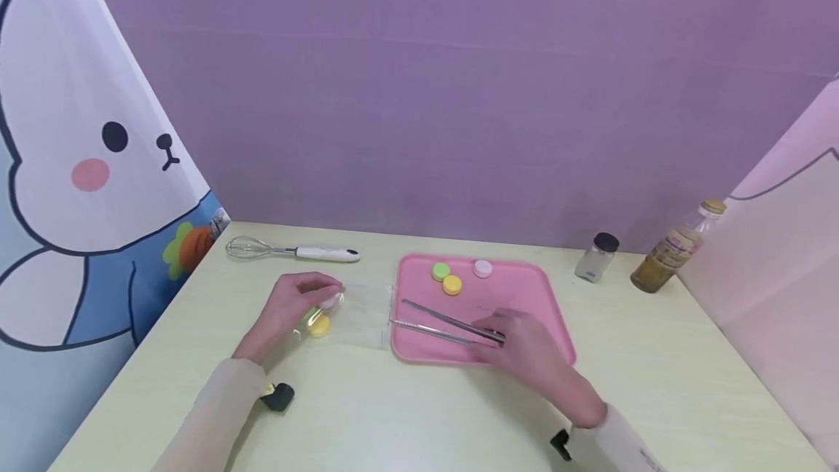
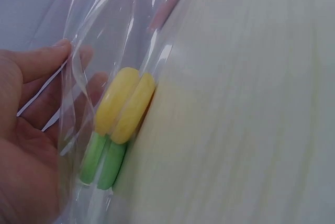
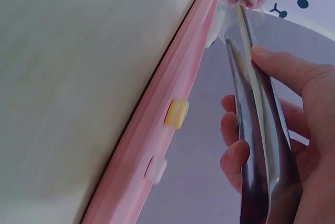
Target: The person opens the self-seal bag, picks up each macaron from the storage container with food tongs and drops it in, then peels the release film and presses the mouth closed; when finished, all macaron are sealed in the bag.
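My left hand (image 1: 291,306) pinches a clear plastic bag (image 1: 367,315) between thumb and fingers, left of the pink tray (image 1: 557,312). Through the film show a yellow macaron (image 2: 125,103) and a green macaron (image 2: 102,162); a pale one (image 1: 330,302) is partly covered by the fingers. Metal tongs (image 3: 261,130) are gripped in my right hand (image 1: 524,348) above the tray. Their two arms stand apart at the tips, with nothing seen between them, and point at the bag. On the tray lie a green macaron (image 1: 440,272), a yellow macaron (image 1: 452,285) and a pale pink macaron (image 1: 482,269).
A whisk (image 1: 295,251) with a white handle lies behind the bag. At the back right stand a small jar (image 1: 595,261) with a black lid and a corked bottle (image 1: 675,253). A purple backdrop (image 1: 459,130) rises behind the table's far edge.
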`<state>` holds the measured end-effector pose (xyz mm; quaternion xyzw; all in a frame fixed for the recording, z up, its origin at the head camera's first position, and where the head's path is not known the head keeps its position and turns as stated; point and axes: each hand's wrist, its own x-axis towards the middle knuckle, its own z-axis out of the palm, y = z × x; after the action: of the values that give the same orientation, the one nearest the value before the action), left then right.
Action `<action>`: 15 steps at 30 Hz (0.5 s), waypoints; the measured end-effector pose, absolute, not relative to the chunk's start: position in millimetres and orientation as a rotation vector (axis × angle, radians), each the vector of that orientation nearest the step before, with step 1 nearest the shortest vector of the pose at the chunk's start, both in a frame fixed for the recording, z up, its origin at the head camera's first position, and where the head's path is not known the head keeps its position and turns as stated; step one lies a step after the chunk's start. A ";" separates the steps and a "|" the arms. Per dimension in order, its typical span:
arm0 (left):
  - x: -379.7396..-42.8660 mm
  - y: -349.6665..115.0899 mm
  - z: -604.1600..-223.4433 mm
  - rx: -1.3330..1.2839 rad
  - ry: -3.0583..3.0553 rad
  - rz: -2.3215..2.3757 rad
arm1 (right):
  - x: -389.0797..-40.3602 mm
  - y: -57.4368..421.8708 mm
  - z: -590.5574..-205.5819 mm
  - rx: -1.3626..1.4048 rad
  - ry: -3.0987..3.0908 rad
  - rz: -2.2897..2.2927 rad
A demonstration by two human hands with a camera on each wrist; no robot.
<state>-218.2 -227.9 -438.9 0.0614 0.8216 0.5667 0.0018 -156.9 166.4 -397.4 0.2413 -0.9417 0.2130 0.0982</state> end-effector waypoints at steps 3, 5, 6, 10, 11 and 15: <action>-217.4 -227.3 -438.9 0.197 2.579 1.785 | -149.2 178.0 -396.3 0.668 -2.778 0.658; -217.0 -226.8 -438.8 0.195 2.582 1.784 | -144.4 185.5 -395.4 0.626 -2.793 0.658; -216.9 -226.7 -439.0 0.196 2.585 1.780 | -142.4 189.2 -395.0 0.606 -2.801 0.649; -217.2 -226.8 -439.2 0.193 2.586 1.774 | -136.9 203.9 -395.8 0.533 -2.822 0.591; -217.3 -226.9 -439.3 0.193 2.582 1.777 | -136.0 208.1 -396.8 0.522 -2.812 0.586; -217.4 -227.0 -439.8 0.195 2.582 1.780 | -133.8 226.4 -400.5 0.514 -2.754 0.571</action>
<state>-217.4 -227.0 -439.8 0.0621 0.8218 0.5665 -0.0004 -133.8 226.4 -400.5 0.1781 -0.9536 0.1977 0.1409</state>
